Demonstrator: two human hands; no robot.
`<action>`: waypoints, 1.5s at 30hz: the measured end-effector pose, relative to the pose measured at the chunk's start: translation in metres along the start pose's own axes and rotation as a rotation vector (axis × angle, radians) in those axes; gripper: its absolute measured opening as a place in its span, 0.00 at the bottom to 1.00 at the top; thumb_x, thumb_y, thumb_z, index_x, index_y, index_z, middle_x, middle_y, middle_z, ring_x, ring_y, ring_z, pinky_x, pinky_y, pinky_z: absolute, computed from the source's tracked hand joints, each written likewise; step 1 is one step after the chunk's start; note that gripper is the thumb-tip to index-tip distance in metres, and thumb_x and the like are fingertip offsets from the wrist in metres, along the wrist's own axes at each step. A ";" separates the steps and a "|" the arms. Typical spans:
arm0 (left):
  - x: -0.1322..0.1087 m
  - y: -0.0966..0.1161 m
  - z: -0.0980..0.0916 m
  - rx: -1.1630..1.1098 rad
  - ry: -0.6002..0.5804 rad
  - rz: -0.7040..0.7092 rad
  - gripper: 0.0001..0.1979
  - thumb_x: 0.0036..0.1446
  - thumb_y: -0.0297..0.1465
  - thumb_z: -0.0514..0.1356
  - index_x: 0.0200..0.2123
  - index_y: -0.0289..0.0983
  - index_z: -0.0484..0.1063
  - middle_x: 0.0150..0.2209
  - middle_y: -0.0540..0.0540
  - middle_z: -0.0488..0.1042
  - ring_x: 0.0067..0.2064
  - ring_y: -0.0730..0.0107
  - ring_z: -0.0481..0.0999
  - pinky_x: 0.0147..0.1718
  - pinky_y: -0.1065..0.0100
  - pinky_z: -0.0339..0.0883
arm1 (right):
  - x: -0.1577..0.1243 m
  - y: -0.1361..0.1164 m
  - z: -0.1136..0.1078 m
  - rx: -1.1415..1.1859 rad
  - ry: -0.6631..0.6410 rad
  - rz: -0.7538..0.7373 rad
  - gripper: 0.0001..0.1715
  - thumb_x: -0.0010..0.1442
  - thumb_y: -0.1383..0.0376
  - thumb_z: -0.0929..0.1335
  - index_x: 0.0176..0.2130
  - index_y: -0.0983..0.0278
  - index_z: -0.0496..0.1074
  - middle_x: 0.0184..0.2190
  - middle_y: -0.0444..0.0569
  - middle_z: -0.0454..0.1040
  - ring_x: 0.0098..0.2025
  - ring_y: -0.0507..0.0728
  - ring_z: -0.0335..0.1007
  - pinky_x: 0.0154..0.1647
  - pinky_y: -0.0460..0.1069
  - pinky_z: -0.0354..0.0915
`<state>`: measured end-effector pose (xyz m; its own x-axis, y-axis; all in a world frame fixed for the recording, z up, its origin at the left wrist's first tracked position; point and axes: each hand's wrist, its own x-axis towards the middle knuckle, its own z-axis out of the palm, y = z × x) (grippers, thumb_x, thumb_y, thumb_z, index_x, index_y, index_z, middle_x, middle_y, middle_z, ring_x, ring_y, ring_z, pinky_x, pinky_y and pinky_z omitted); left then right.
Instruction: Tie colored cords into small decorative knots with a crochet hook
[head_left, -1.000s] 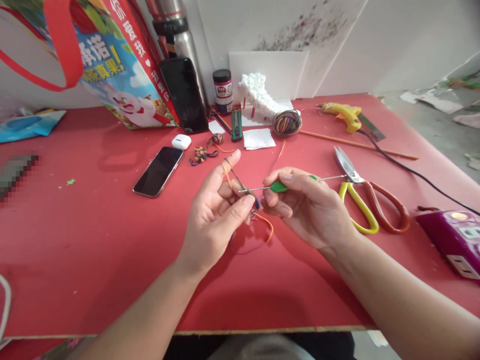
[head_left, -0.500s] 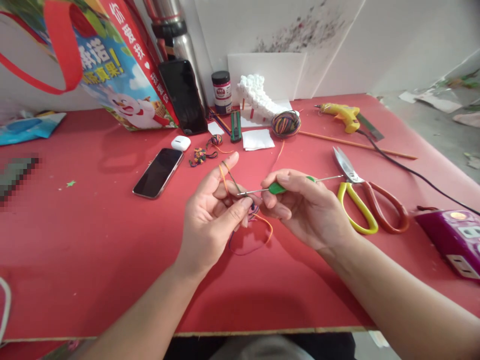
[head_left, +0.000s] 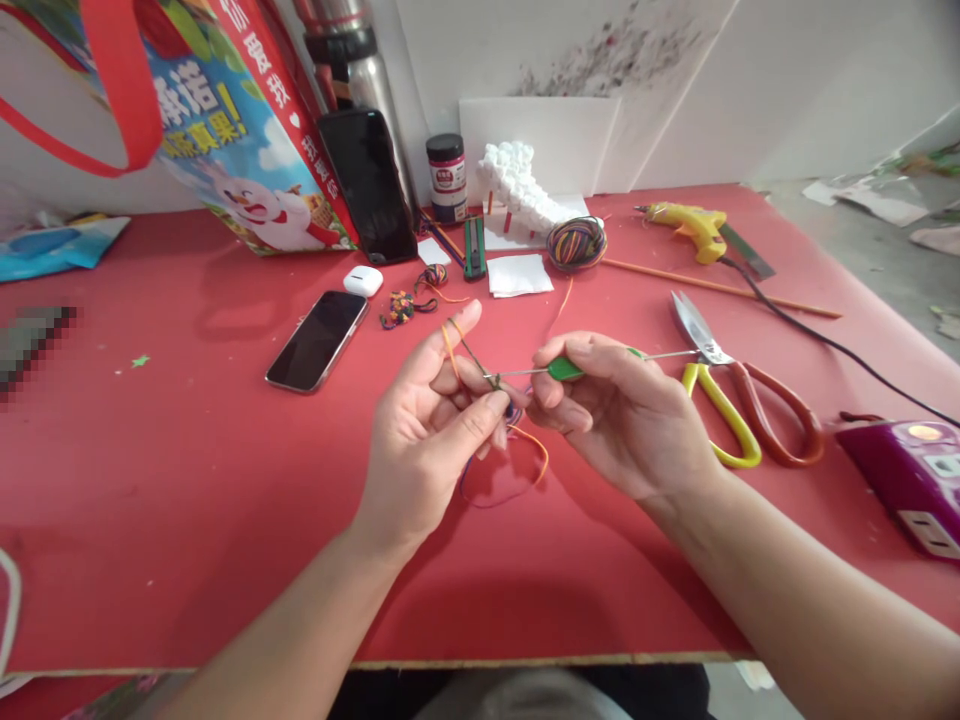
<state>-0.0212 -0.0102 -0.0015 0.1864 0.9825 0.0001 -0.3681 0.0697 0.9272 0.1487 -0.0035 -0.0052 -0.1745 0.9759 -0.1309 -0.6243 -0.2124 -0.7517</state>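
- Two bare hands meet over a red tabletop (head_left: 247,550), at the middle of the scene, working multicoloured yarn with a hook.
- The left hand (head_left: 424,430) pinches a small, dark, stitched piece (head_left: 511,410) between thumb and fingers; the piece is mostly hidden, with a bit of blue showing at its right edge.
- Thin yarn (head_left: 448,345) loops over the raised left index finger, orange on one side and dark olive on the other, and slants down to the pinch.
- The right hand's (head_left: 626,410) fingers are closed around the green handle of the slim metal hook (head_left: 566,370). Its left tip touches the dark strand just above the left thumb; its other metal end points right, towards the scissors (head_left: 712,355).
- Below the hands is a loose curve of yarn, orange shading into purple.
- Farther back sits a wound ball of yarn (head_left: 576,243) in black, orange, purple and red; a strand runs from it towards the hands.
- On the far left stands a bright gift bag (head_left: 274,215) with a cartoon white rabbit. White characters on its front read "承诺", with yellow ones ending "真果!" below. Its red side reads "你爱我", a heart, "我爱你".
- The jar (head_left: 448,180) at the far middle has a red-and-white label, too small to read.
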 end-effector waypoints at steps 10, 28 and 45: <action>0.003 -0.005 -0.002 0.077 0.038 0.114 0.27 0.62 0.26 0.68 0.64 0.42 0.75 0.32 0.51 0.78 0.28 0.74 0.76 0.26 0.72 0.70 | -0.001 0.002 -0.002 -0.038 -0.052 -0.046 0.08 0.63 0.63 0.74 0.35 0.64 0.84 0.26 0.47 0.82 0.20 0.47 0.65 0.26 0.45 0.67; -0.002 -0.001 0.002 0.135 0.123 0.146 0.29 0.62 0.26 0.68 0.65 0.45 0.72 0.34 0.49 0.79 0.29 0.69 0.76 0.29 0.66 0.73 | 0.000 0.002 -0.004 -0.160 -0.018 -0.141 0.07 0.63 0.63 0.74 0.35 0.62 0.84 0.27 0.46 0.81 0.20 0.48 0.66 0.24 0.47 0.67; 0.001 -0.008 -0.003 0.362 0.161 0.270 0.28 0.64 0.32 0.68 0.67 0.46 0.71 0.36 0.47 0.78 0.35 0.64 0.80 0.34 0.63 0.78 | -0.007 0.006 -0.006 -0.439 -0.002 -0.370 0.08 0.70 0.64 0.72 0.42 0.61 0.84 0.31 0.47 0.83 0.24 0.51 0.73 0.28 0.49 0.71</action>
<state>-0.0207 -0.0092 -0.0095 -0.0263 0.9736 0.2269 -0.0377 -0.2278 0.9730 0.1511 -0.0113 -0.0129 -0.0063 0.9812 0.1931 -0.2698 0.1843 -0.9451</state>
